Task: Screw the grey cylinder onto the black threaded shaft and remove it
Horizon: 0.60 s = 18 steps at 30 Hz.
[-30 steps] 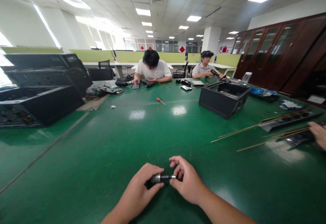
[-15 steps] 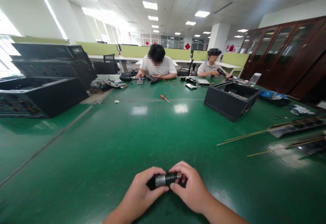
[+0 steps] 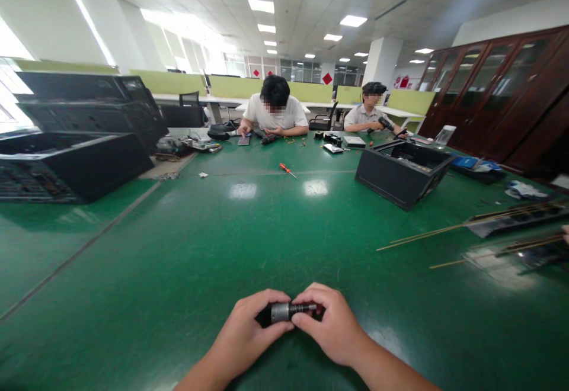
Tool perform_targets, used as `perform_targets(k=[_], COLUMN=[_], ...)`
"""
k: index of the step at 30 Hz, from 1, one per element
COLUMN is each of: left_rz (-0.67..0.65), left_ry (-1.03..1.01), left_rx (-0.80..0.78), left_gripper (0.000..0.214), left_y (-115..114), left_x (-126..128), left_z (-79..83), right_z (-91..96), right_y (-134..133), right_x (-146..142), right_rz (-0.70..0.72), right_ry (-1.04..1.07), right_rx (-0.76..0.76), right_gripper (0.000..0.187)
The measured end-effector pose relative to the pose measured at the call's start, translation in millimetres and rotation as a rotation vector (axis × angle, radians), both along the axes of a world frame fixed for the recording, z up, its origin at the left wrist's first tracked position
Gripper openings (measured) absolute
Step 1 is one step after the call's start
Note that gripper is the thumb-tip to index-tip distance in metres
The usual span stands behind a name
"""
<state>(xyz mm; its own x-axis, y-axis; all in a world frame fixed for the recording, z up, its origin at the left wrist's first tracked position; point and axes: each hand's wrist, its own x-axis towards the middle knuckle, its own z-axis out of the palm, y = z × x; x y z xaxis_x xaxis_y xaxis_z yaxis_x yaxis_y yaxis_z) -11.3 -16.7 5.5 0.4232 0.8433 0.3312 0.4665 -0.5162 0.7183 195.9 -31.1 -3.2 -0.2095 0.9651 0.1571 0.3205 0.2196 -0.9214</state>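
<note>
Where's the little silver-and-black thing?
In the head view, the silver-and-black thing is low, near the centre, held between the left hand and right hand, over the green table.

Right hand (image 3: 333,324) farther along metal part (image 3: 281,312), closer to left hand (image 3: 247,329) than before

Bare left hand (image 3: 249,327) curled in C-shaped grip, thumb opposite fingers. Bare right hand (image 3: 332,326) pinching, fingers bent. Thumb tips nearly meeting. Bare left forearm (image 3: 203,372), bare right forearm (image 3: 386,360) slanting inward.
</note>
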Motion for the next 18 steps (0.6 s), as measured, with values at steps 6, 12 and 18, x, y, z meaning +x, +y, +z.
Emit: perform_targets(k=[6,12,18], left_rz=[0.016,0.031,0.024], left_ry=[0.014,0.016,0.034], left_rx=[-0.009,0.006,-0.028], left_gripper=[0.023,0.023,0.020], left_y=[-1.6,-1.7,-1.5], left_x=[2.2,3.5,3.0], left_z=[-0.3,-2.3,-2.5], right_z=[1.9,1.3,4.5], right_y=[0.5,0.7,-0.2], right_x=[0.8,2.1,2.6], right_rz=[0.012,0.011,0.010], right_ry=[0.028,0.025,0.035], right_rx=[-0.006,-0.020,-0.038], right_gripper=[0.009,0.008,0.007])
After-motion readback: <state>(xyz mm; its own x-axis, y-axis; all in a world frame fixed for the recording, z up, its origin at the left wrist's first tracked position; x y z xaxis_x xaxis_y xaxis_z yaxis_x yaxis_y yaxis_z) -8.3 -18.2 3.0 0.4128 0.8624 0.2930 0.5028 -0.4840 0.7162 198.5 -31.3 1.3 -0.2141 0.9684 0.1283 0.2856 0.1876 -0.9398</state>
